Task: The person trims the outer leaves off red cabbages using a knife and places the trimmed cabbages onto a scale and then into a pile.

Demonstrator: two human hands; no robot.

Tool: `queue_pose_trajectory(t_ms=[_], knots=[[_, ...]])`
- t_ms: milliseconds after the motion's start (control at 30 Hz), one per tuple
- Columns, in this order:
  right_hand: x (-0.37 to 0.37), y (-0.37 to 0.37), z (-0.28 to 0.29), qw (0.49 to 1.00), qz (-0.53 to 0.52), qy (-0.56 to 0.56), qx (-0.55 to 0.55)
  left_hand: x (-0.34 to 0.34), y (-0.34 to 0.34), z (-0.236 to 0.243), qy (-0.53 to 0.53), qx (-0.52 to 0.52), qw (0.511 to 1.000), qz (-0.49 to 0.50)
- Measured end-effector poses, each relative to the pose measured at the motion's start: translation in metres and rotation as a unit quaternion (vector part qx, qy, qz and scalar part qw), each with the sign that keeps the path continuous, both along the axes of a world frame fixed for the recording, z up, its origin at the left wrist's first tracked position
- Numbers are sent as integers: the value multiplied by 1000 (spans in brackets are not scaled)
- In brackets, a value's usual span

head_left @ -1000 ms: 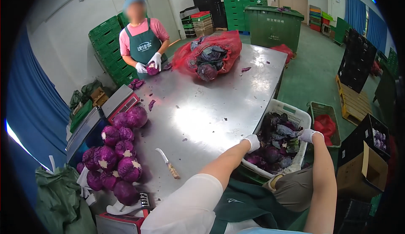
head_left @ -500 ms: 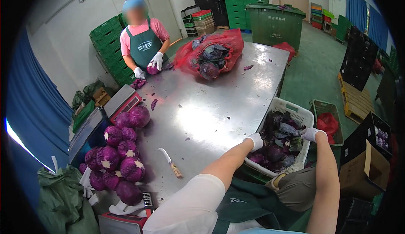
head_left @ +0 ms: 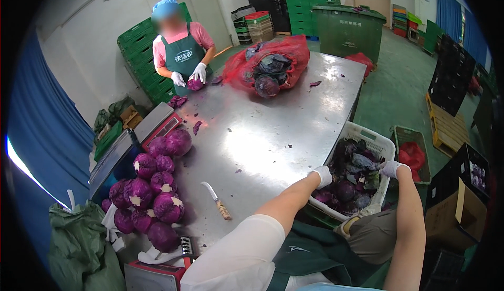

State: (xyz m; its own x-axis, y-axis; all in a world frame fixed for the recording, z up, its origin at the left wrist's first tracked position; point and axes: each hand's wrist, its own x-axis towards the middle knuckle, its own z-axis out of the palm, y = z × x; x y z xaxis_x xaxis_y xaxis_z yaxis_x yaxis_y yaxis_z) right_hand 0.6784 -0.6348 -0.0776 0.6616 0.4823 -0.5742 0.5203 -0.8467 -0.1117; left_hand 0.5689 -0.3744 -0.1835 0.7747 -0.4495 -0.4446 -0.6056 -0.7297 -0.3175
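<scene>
My left hand (head_left: 322, 177), in a white glove, is closed on the left rim of a white plastic crate (head_left: 387, 149), close by the table edge. On the opposite rim my right hand (head_left: 391, 169), also gloved, is closed, its fingers partly hidden. Loose dark red cabbage leaves (head_left: 362, 161) fill the crate, which stands beside the table. A curved knife (head_left: 216, 200) with a patterned handle lies on the metal table (head_left: 257, 170), left of my left arm. Trimmed red cabbages (head_left: 169, 207) are piled at the table's left side.
Across the table, a co-worker (head_left: 184, 52) handles a red cabbage (head_left: 195, 84). A red net bag (head_left: 239, 65) of cabbages lies at the far end. A green basket (head_left: 418, 139) with red netting, a cardboard box (head_left: 454, 215) and a wooden pallet (head_left: 446, 125) stand at right.
My view has shifted slightly, while both my hands stay at the crate's rims. The co-worker's hand on the left has risen from the loose leaves to beside the cabbage.
</scene>
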Motion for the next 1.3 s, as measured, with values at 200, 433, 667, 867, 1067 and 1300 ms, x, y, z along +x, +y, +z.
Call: queue_pose_trajectory(t_ms=[200,433,667,867,1067,1300], knots=[[-1,4,-3,1000,-17,-14,-12,1,-1,1,10,9,1000,-18],[18,-2,-29,1000,-3,-12,-7,0,0,1,8,8,1000,-5],[13,0,-23,998,27,-12,-48,-2,-2,3,11,17,1000,-12],[23,-3,-31,1000,0,-3,-19,3,-3,1,11,9,1000,-13],[0,8,-7,1000,-4,-4,-26,1,-1,0,13,8,1000,-13],[16,4,-27,999,15,2,-39,-1,-1,5,16,1,1000,-3]])
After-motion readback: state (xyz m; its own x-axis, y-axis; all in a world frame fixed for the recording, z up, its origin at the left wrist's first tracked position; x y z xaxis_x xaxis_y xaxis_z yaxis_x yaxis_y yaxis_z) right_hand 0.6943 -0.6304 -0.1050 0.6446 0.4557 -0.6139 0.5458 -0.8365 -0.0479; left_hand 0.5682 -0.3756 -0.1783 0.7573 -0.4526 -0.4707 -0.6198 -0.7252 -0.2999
